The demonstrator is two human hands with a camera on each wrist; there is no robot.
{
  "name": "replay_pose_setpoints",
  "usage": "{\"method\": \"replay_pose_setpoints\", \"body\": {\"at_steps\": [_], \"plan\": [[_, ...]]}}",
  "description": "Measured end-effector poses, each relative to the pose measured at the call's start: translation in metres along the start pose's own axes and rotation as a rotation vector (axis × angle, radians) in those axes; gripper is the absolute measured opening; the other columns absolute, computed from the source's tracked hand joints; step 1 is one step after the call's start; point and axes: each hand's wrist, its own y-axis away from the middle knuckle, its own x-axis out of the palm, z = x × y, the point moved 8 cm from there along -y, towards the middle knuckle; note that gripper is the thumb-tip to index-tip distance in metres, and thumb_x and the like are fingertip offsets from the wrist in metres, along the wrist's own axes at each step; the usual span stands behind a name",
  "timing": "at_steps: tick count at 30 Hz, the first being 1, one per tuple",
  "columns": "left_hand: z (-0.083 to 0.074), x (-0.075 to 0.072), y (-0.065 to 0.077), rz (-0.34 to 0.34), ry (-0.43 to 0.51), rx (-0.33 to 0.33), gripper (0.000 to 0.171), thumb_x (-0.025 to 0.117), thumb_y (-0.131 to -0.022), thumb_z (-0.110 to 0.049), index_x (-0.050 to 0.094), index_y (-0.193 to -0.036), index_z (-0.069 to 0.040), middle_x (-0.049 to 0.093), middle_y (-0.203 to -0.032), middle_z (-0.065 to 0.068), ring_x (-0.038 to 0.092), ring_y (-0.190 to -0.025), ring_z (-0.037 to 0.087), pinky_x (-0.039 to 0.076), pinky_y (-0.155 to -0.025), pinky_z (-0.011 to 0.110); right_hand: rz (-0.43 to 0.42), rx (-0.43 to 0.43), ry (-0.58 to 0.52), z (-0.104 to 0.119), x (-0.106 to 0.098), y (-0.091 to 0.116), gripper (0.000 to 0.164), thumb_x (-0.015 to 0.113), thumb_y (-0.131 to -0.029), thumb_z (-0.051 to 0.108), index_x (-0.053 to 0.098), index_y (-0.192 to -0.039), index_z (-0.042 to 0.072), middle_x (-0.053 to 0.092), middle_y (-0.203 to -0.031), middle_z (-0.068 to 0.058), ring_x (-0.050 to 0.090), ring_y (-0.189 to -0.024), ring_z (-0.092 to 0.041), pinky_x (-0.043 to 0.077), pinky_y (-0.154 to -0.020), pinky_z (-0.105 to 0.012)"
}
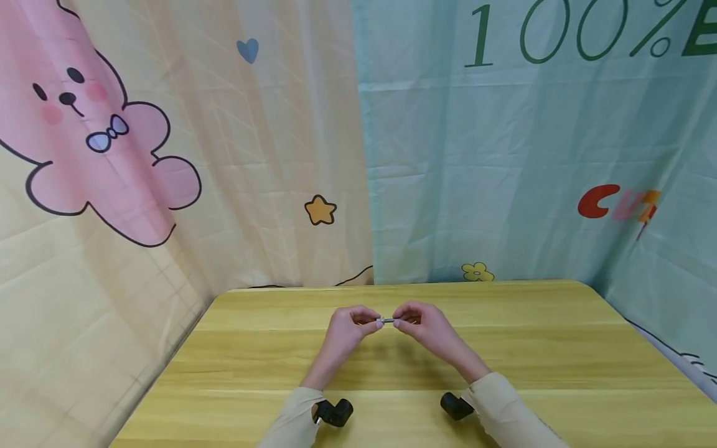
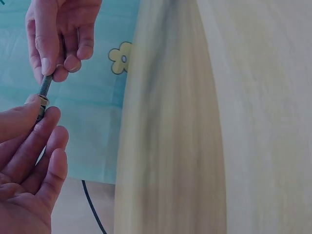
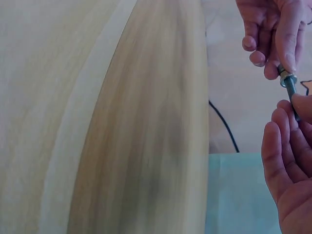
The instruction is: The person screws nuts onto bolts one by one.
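Note:
Over the far half of the table, a small metal bolt (image 1: 388, 320) is held level between both hands. My left hand (image 1: 348, 328) pinches one end between thumb and fingertips, right by a ring-shaped metal piece (image 2: 43, 101) that looks like a nut or washer. The thumb and fingertips of my right hand (image 1: 430, 328) grip the other end of the threaded shank (image 2: 45, 86). Between the two sets of fingertips, a short stretch of thread shows. In the right wrist view the ring piece (image 3: 287, 79) sits close to the left fingertips, which hide the bolt's end.
Beneath the hands lies a wood-grain table (image 1: 252, 373). Printed curtains (image 1: 476, 155) hang behind it and along both sides. Black wrist cameras (image 1: 334, 412) stick out near the cuffs. A dark cable (image 3: 224, 126) runs past the table edge.

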Motion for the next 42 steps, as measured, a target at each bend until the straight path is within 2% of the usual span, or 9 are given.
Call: {"method": "replay_pose_setpoints", "body": {"at_steps": [3,13,20,25,32,42], "plan": [[0.009,0.002,-0.004,0.033,-0.012,-0.036,0.007,0.079,-0.083,-0.011,0.076,-0.089,-0.009,0.073,-0.082,-0.001,0.066,-0.079,0.013,0.053,-0.069,0.031,0.039,0.014,0.012,-0.008,0.004,-0.006,0.008,0.069,-0.092,0.012,0.068,-0.098,0.007,0.067,-0.089,0.0,0.064,-0.083,-0.016,0.053,-0.073,-0.033],[0.032,0.011,-0.017,0.136,-0.069,-0.077,0.007,0.078,-0.083,-0.007,0.075,-0.088,-0.005,0.071,-0.077,0.0,0.067,-0.073,0.017,0.05,-0.063,0.026,0.099,0.072,0.108,-0.034,0.015,-0.024,0.005,0.072,-0.087,0.004,0.07,-0.09,0.006,0.068,-0.082,0.002,0.062,-0.077,-0.011,0.051,-0.07,-0.03],[0.037,0.011,-0.025,0.171,-0.118,-0.075,0.004,0.078,-0.083,-0.005,0.075,-0.085,-0.002,0.07,-0.075,0.002,0.065,-0.069,0.019,0.051,-0.06,0.028,0.116,0.088,0.16,-0.039,0.016,-0.034,0.005,0.075,-0.084,0.004,0.073,-0.087,0.007,0.066,-0.077,0.003,0.055,-0.067,-0.013,0.048,-0.062,-0.03],[0.044,0.012,-0.031,0.19,-0.14,-0.082,0.004,0.077,-0.083,-0.004,0.075,-0.085,-0.001,0.069,-0.074,0.002,0.061,-0.065,0.015,0.051,-0.058,0.027,0.139,0.099,0.161,-0.042,0.02,-0.039,0.004,0.076,-0.084,0.003,0.073,-0.086,0.005,0.066,-0.075,0.002,0.055,-0.065,-0.012,0.047,-0.06,-0.027],[0.052,0.013,-0.037,0.222,-0.185,-0.058,0.004,0.079,-0.081,-0.005,0.076,-0.083,-0.003,0.068,-0.073,-0.001,0.055,-0.062,0.008,0.046,-0.055,0.022,0.149,0.096,0.173,-0.046,0.022,-0.04,0.005,0.077,-0.083,0.004,0.073,-0.085,0.003,0.067,-0.074,0.001,0.053,-0.065,-0.01,0.045,-0.061,-0.026],[0.058,0.019,-0.039,0.284,-0.247,-0.041,0.005,0.081,-0.08,-0.009,0.077,-0.08,-0.007,0.067,-0.071,-0.004,0.053,-0.062,0.007,0.042,-0.057,0.022,0.162,0.117,0.206,-0.053,0.024,-0.038,0.004,0.078,-0.081,0.004,0.075,-0.082,0.005,0.068,-0.074,0.002,0.051,-0.066,-0.01,0.043,-0.062,-0.026]]}}
